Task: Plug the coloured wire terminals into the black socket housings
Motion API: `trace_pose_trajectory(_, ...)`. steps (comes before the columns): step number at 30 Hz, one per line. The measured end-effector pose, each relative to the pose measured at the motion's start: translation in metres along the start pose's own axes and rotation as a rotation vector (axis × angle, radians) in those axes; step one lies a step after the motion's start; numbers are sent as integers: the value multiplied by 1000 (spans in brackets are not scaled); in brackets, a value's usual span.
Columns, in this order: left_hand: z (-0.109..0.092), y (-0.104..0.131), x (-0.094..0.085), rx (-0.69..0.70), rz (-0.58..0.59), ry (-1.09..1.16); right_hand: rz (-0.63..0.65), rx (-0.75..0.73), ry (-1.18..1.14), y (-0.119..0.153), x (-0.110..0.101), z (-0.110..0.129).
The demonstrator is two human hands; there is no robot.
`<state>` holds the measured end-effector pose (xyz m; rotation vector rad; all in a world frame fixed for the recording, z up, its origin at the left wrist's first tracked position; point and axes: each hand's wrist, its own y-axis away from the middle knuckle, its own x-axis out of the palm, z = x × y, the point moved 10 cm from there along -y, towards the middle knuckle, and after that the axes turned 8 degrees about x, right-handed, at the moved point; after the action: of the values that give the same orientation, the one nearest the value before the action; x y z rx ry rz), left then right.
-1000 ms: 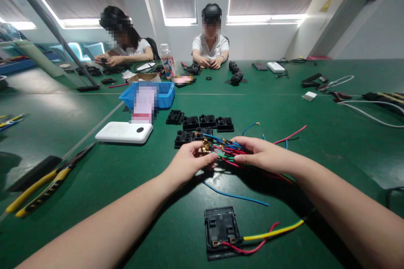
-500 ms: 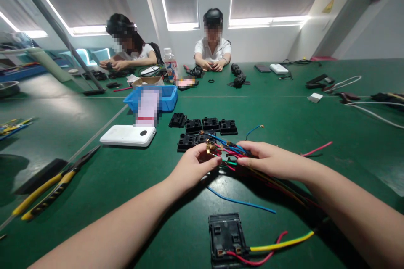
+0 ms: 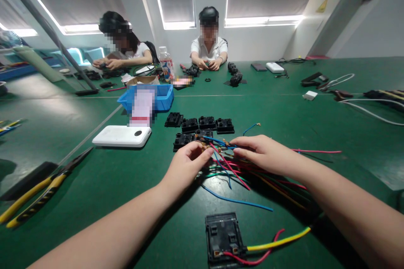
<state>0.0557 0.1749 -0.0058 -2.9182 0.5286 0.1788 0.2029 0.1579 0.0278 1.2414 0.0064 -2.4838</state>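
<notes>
My left hand [image 3: 185, 164] is closed in a pinch on wires with brass terminals at their ends, among them a red wire [image 3: 233, 171] that slants down to the right. Opposite it, my right hand [image 3: 267, 151] pinches the terminal end of blue wires [image 3: 216, 139]. Beneath both hands a loose bundle of red, green and dark wires [image 3: 240, 167] lies on the table, partly hidden by my right forearm. A single blue wire [image 3: 236, 201] rests nearer me. Closest stands a black plastic socket module [image 3: 222, 233] with a red and a yellow wire attached.
Several black modules [image 3: 206, 123] sit just beyond my hands. To the left are a white power bank [image 3: 120, 136], a blue bin [image 3: 164, 98] and yellow-handled pliers [image 3: 53, 187]. Two people work across the green table [image 3: 268, 107]. A white cable [image 3: 369, 107] lies at right.
The wires have spread out: the red wire now hangs from my left hand and more of the bundle lies on the table. My right hand has shifted slightly up and left. The view has turned slightly.
</notes>
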Motion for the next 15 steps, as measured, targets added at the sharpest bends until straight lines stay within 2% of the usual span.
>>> trace_pose_trajectory(6,-6,1,-8,36,-51,-51,-184,20,74,2,-22,-5)
trace_pose_trajectory(10,-10,3,-9,39,-36,-69,-139,24,73,1,-16,-8)
trace_pose_trajectory(15,-13,4,-15,62,-61,-139,-182,-97,202,9,-13,14)
